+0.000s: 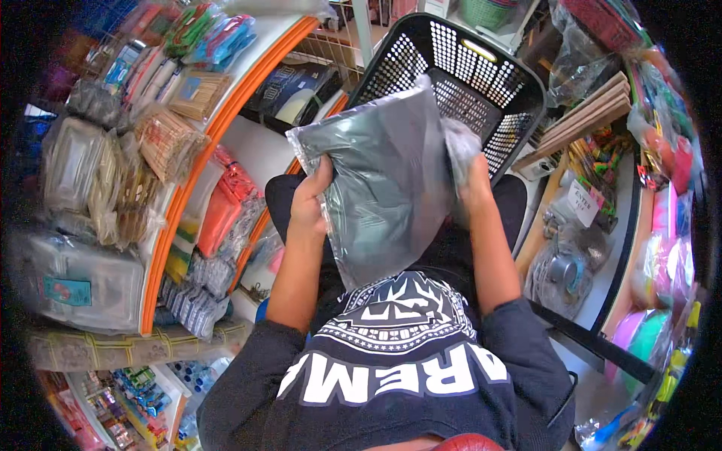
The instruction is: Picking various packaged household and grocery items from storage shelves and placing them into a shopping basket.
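A large dark grey-green item in a clear plastic wrapper (383, 191) is spread out over my lap. My left hand (313, 194) grips its left edge, thumb on top. At the wrapper's right side, my right hand (476, 175) holds a crumpled clear plastic piece (462, 144); that hand's fingers are partly hidden behind the plastic, and whether this piece belongs to the same wrapper I cannot tell. Just beyond the wrapper stands a black perforated plastic basket (536, 84), its floor bare where it shows.
Shelves with orange edging (225, 113) at left hold bundles of wooden skewers (169, 144), plastic containers (93, 282) and red packets (220, 217). At right, wooden slats (581, 121) jut toward the basket above a shelf with bagged wire coils (558, 282).
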A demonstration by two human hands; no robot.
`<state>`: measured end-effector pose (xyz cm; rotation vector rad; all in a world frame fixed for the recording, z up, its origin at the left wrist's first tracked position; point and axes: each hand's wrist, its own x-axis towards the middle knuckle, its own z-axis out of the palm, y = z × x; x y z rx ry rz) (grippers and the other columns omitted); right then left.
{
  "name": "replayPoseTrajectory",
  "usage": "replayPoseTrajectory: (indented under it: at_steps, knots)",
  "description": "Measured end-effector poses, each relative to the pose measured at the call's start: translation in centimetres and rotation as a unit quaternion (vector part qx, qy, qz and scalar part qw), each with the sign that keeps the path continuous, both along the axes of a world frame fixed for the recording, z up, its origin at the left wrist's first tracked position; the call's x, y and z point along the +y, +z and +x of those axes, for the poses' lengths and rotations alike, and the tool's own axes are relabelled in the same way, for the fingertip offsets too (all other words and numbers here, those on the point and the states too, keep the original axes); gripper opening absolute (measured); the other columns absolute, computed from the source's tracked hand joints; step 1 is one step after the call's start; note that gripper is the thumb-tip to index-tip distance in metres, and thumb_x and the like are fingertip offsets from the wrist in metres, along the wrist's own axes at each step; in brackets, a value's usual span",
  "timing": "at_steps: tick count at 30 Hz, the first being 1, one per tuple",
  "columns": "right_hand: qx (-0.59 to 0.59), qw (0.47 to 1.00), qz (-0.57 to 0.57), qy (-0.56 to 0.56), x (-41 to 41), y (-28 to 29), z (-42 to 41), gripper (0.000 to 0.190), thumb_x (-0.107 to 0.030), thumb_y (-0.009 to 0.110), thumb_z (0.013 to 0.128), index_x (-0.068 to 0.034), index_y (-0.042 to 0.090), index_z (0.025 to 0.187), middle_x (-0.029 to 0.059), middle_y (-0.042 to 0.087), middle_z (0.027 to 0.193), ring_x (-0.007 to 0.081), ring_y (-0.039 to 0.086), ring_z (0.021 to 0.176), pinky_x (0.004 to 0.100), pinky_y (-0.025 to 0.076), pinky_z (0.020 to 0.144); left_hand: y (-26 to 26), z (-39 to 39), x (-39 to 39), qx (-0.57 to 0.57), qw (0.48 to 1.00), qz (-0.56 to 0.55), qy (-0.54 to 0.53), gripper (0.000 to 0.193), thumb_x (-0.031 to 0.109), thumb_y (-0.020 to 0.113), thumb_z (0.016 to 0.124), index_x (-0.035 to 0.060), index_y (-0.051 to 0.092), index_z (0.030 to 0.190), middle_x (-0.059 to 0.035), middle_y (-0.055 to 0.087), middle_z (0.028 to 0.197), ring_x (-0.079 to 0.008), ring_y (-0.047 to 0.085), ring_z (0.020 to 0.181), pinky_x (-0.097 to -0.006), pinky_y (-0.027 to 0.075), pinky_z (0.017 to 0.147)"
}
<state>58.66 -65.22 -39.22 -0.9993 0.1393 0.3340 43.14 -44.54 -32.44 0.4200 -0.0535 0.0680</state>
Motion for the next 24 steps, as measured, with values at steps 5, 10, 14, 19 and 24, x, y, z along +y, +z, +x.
replayPoseTrajectory:
  at_steps: [5,10,14,19,24]
  knots:
    - [-0.165,0.975,-0.091,-0.118,0.1,6.3,-4.3,0.031,-0.020,0.049,0.085,0.001,0.050,0.108,0.0075,0.057,0.096,0.0139,0.057,0.084,0.0232,0.045,0.074,-1.2,-0.4,1.0,0.080,0.993,0.079,-0.047,0.035,0.015,0.044,0.087,0.0017,0.040,0.119,-0.0093,0.050,0.112,-0.0207,0.052,0.097,-0.0340,0.042,0.085]
    - [-0.334,0.925,-0.184,0.005,2.1,2.3,-4.4,0.031,-0.019,0.049,0.085,0.000,0.050,0.109,0.0069,0.057,0.095,0.0128,0.055,0.085,0.0231,0.044,0.073,0.8,0.7,-1.8,0.132,0.979,0.149,-0.045,0.034,0.008,0.045,0.085,0.0017,0.041,0.118,-0.0067,0.050,0.108,-0.0160,0.052,0.094,-0.0302,0.040,0.084]
    - [-0.230,0.943,-0.237,-0.042,1.1,-2.6,-1.6,0.033,-0.022,0.049,0.085,0.000,0.051,0.109,0.0084,0.058,0.098,0.0138,0.055,0.086,0.0272,0.042,0.076,1.9,-0.1,-1.5,0.099,0.975,0.199,-0.008,0.035,0.006,0.046,0.084,0.0015,0.041,0.119,-0.0058,0.050,0.109,-0.0143,0.050,0.095,-0.0286,0.037,0.086]
    - [0.041,0.991,-0.104,0.067,0.3,-4.9,-3.2,0.041,-0.033,0.042,0.087,-0.003,0.046,0.115,0.0105,0.055,0.105,0.0187,0.054,0.092,0.0290,0.041,0.081,4.1,-0.2,-0.2,0.078,0.951,0.296,0.051,0.036,0.006,0.047,0.084,-0.0004,0.041,0.119,-0.0047,0.050,0.109,-0.0140,0.048,0.098,-0.0282,0.035,0.089]
    - [0.145,0.978,0.119,0.088,2.4,2.2,-5.8,0.051,-0.042,0.031,0.088,-0.003,0.042,0.119,0.0133,0.050,0.114,0.0271,0.051,0.098,0.0346,0.041,0.087,6.1,1.4,-4.7,-0.179,0.706,0.681,-0.072,0.056,0.011,0.055,0.078,0.0103,0.032,0.129,-0.0208,0.039,0.125,-0.0292,0.032,0.120,-0.0326,0.027,0.097]
